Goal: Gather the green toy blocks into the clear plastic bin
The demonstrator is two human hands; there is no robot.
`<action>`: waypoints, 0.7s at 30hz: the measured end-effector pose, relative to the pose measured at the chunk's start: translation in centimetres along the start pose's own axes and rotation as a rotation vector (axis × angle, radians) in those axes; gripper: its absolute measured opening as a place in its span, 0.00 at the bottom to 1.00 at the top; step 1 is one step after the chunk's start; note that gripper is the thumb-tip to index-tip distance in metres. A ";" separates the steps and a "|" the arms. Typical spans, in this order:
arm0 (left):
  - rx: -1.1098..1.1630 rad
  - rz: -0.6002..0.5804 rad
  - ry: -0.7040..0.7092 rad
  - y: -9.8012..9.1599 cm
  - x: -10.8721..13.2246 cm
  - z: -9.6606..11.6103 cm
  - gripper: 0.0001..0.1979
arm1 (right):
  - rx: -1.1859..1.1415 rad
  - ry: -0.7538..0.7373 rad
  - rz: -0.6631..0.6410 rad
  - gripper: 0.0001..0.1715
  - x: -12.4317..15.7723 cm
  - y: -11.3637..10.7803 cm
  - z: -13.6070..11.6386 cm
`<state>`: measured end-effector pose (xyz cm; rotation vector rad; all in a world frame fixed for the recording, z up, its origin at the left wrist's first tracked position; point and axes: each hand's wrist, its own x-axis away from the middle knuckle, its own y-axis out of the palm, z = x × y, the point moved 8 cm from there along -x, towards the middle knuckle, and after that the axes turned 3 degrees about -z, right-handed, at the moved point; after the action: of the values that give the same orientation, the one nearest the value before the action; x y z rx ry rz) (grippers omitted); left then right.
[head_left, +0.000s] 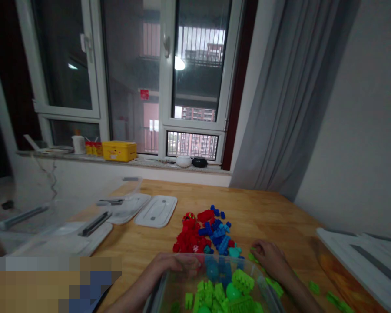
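A clear plastic bin (182, 278) stands at the table's near edge and holds several green and some blue building bricks (221, 291). My left hand (172, 264) is curled over the bin's far left rim, gripping it. My right hand (270, 256) rests on the wooden table just right of the bin, fingers bent down onto a small green brick (252, 256); whether it holds that brick is unclear. Just beyond the bin lies a pile of red bricks (192, 237) beside a pile of blue bricks (218, 232).
White bin lids (156, 211) and clear bins (68, 226) lie at the left of the table. Another bin with a white lid (355, 256) stands at the right. Loose green bricks (332, 298) are scattered near it. A window sill with a yellow box (119, 151) runs behind.
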<state>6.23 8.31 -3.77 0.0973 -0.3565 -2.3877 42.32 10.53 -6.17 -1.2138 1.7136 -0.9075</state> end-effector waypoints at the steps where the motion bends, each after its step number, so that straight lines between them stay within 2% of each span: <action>1: -0.007 0.002 -0.002 0.3 0.3 0.4 0.18 | 0.003 -0.005 -0.010 0.13 0.0 0.1 0.0; 4: -0.029 0.014 -0.011 0.8 1.0 1.3 0.19 | 0.012 -0.014 -0.025 0.14 -0.1 0.2 -0.1; 9: -0.021 0.056 -0.026 1.0 1.5 2.0 0.14 | 0.016 -0.016 -0.029 0.14 -0.1 0.2 -0.2; 12: -0.007 0.087 -0.038 0.9 1.7 2.0 0.18 | 0.018 -0.013 -0.029 0.14 0.0 0.1 -0.1; 16: -0.034 0.101 -0.025 -0.3 1.3 1.3 0.22 | 0.012 -0.019 -0.021 0.14 0.1 -0.1 -0.2; 21: -0.060 0.062 -0.048 -2.3 0.2 -0.7 0.24 | -0.030 -0.031 -0.007 0.14 0.2 -0.7 -0.4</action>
<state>4.74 9.68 -5.06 0.0016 -0.3059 -2.3400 42.15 10.20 -5.38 -1.2479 1.7048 -0.8655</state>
